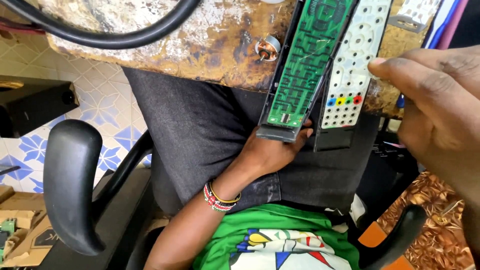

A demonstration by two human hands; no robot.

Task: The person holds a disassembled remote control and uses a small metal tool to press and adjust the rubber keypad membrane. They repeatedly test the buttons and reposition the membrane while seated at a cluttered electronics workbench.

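My left hand (pixel 272 150) reaches up from my lap and grips the near end of a black remote-control shell (pixel 278 132). A long green circuit board (pixel 305 60) lies in that shell. Beside it on the right lies a white rubber keypad (pixel 352 60) with four coloured buttons, resting in the other black shell half (pixel 334 140). Both halves stick out over the table edge. My right hand (pixel 435 100) is close to the camera at the right. Its thumb tip touches the keypad's right edge, and its other fingers are hidden.
The worn, stained wooden table (pixel 200 45) carries a small round motor (pixel 267 48) and a thick black cable (pixel 100 35). I sit in a chair with black armrests (pixel 70 185) on both sides. A black box (pixel 30 102) stands on the tiled floor at the left.
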